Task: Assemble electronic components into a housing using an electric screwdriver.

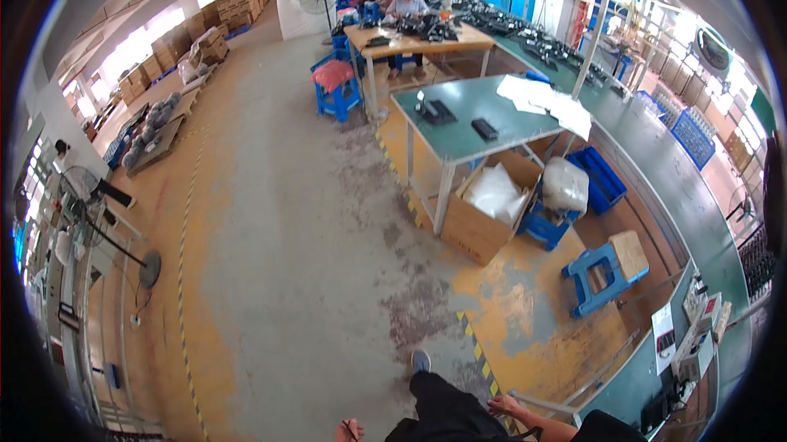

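Observation:
Low in the picture, my left hand [350,430] hangs beside my dark trousers with its fingers curled in. A thin dark line shows at its fingers, too small to name. On the other side, my right hand [502,405] hangs with loosely bent fingers and nothing visible in it. It is nearest to the metal frame of a green workbench [611,405] and above yellow-and-black floor tape [479,356]. One shoe [420,361] points ahead on the grey walkway.
To the right stand a blue stool [594,278], a carton [484,225] with white bags and a green-topped table [459,134] with black parts and papers. A person [406,7] works at a wooden table farther on. A standing fan [149,268] and another person [90,179] are left.

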